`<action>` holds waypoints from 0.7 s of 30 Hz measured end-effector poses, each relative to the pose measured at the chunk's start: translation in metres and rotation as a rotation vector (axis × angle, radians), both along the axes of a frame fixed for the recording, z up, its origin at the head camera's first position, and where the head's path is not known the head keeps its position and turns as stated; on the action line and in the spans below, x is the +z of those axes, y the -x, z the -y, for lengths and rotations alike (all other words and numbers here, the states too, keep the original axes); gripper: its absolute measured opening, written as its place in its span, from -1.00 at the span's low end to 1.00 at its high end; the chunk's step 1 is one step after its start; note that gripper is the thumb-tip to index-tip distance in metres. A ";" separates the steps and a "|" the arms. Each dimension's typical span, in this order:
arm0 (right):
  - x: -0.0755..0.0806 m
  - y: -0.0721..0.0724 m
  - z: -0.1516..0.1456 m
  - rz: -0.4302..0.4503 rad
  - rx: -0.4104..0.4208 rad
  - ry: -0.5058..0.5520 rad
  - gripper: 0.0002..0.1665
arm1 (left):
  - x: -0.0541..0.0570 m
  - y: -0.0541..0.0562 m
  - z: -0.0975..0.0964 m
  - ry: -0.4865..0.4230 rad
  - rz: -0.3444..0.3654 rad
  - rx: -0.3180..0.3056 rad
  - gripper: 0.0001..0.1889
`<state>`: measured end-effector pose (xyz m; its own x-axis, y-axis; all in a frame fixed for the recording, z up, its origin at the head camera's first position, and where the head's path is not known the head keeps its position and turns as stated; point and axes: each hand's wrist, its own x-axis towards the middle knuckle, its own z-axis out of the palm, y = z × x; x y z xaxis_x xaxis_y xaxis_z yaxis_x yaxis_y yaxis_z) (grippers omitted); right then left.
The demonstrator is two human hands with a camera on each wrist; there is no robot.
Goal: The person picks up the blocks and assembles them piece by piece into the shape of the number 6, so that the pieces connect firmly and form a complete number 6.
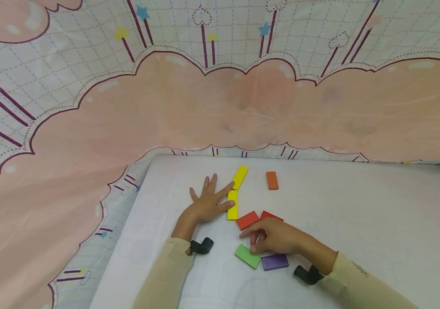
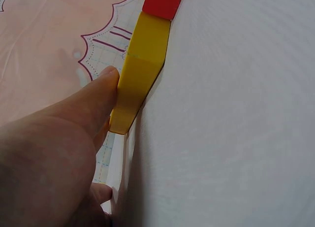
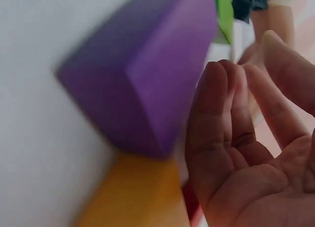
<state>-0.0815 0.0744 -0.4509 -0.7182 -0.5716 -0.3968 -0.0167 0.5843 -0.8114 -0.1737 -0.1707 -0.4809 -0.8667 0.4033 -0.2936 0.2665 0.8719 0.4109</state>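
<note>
My left hand point(image 1: 207, 205) lies with its fingers spread beside two yellow blocks point(image 1: 233, 206), placed end to end. Its thumb touches the nearer yellow block point(image 2: 140, 64), and the index fingertip is at the farther one. My right hand point(image 1: 275, 235) hovers over the other blocks, its fingers loosely bent, nothing between them. Around it are two red blocks point(image 1: 248, 220), a green block point(image 1: 248, 256) and a purple block point(image 1: 275, 262). In the right wrist view, an orange-yellow block point(image 3: 135, 197) adjoins the purple block point(image 3: 142, 74); the right hand hides it in the head view.
A separate orange block point(image 1: 272, 180) stands toward the back of the white table point(image 1: 359, 214). Patterned pink and white cloth point(image 1: 243, 111) hangs behind and along the left side. Black wrist cameras point(image 1: 308, 274) are strapped to both wrists.
</note>
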 end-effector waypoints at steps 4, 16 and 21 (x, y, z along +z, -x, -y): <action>0.005 0.007 -0.007 -0.041 -0.025 0.026 -0.63 | 0.000 -0.001 0.000 0.001 0.010 0.002 -0.27; 0.032 0.038 -0.034 -0.088 -0.239 0.009 -0.59 | 0.001 -0.002 0.000 0.006 0.015 0.013 -0.26; 0.033 0.052 -0.046 -0.117 -0.307 0.026 -0.54 | 0.001 -0.002 -0.001 0.005 0.011 0.015 -0.26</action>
<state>-0.1332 0.1200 -0.4175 -0.8984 -0.3301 -0.2898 0.0634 0.5553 -0.8292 -0.1718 -0.1701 -0.4803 -0.8695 0.3884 -0.3051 0.2487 0.8780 0.4090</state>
